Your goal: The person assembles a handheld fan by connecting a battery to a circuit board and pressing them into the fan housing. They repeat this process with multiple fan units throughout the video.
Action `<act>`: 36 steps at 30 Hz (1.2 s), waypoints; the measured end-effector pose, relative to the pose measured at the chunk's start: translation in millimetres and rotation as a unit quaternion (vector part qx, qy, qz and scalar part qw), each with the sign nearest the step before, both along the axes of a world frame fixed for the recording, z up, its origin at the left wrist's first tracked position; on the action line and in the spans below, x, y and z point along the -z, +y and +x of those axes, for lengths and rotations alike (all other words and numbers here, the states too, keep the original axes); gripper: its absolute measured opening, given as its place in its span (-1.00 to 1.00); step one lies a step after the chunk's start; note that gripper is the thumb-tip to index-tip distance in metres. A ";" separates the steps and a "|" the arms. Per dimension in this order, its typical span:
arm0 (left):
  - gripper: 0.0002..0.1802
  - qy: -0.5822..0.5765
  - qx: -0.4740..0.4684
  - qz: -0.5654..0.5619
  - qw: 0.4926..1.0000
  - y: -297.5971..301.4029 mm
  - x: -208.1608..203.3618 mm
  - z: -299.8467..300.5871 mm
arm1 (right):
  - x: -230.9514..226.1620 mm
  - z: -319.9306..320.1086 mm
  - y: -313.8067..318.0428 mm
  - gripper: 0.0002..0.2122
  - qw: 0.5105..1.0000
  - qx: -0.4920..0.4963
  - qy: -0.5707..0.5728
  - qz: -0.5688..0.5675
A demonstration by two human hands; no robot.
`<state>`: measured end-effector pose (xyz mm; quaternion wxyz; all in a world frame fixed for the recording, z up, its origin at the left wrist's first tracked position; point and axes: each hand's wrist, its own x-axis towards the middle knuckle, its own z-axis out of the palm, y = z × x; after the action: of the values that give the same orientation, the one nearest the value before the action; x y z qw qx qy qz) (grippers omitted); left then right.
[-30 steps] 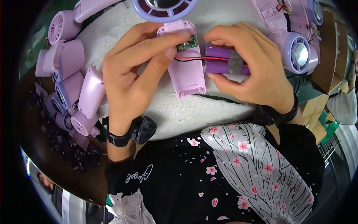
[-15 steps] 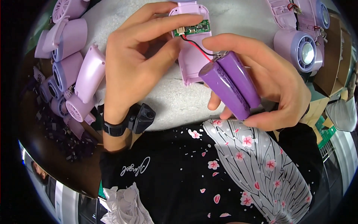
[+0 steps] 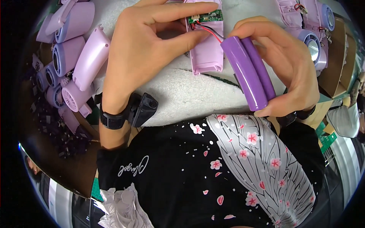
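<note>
A pack of two purple cylindrical batteries is gripped in my right hand, tilted, fingers behind and thumb at its lower end. Red and black wires lead from its upper end to a small green circuit board. That board sits in a lilac plastic housing half, at the top middle. My left hand grips the housing around the board, index finger stretched across its top edge. The left thumb reaches over the housing beside the wires; its tip's exact contact is hard to make out.
White foam sheeting covers the work surface. At left are several lilac fan housings and a loose curved shell, beside a dark box holding small parts. More wired housings lie at right, near a cardboard box.
The battery pack has turned and moved slightly up and right, showing more of its smooth side. The housing has shifted up and right with my left hand; the left thumb has moved further over it.
</note>
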<state>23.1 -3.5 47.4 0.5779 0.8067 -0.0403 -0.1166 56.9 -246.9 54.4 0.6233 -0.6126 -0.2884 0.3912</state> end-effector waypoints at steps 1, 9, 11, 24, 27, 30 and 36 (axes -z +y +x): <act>-0.61 0.000 -0.001 -0.001 1.000 -0.3 1.1 -0.1 | 1.4 0.8 -0.4 -0.06 1.000 -0.013 -0.023 0.008; -0.58 -0.105 0.025 0.057 0.993 -0.1 3.1 -1.1 | -8.3 -1.8 3.8 -0.11 0.990 -0.040 -0.108 -0.087; -0.59 -0.114 0.034 0.065 0.991 0.0 1.0 -0.8 | -7.7 -7.9 10.6 -0.15 0.991 -0.015 -0.103 -0.084; -0.62 -0.092 0.048 0.109 0.989 -2.4 -14.8 3.4 | 15.9 -27.8 36.9 -0.42 0.910 0.111 -0.386 -0.104; -0.63 -0.028 0.031 0.117 0.992 -5.2 -23.2 4.0 | 12.7 -30.0 38.3 -0.45 0.900 0.120 -0.405 -0.111; -0.64 0.036 0.016 0.123 0.992 -8.8 -31.2 4.7 | 9.8 -32.5 37.9 -0.47 0.896 0.127 -0.406 -0.127; -0.66 0.009 0.032 0.121 0.992 -8.0 -26.0 6.3 | 8.4 -35.2 36.3 -0.49 0.877 0.134 -0.438 -0.143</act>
<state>29.4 -11.4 73.4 0.4728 0.8677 -0.0463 -0.1466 21.7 -210.7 46.1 0.3856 -0.8364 -0.3882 0.0323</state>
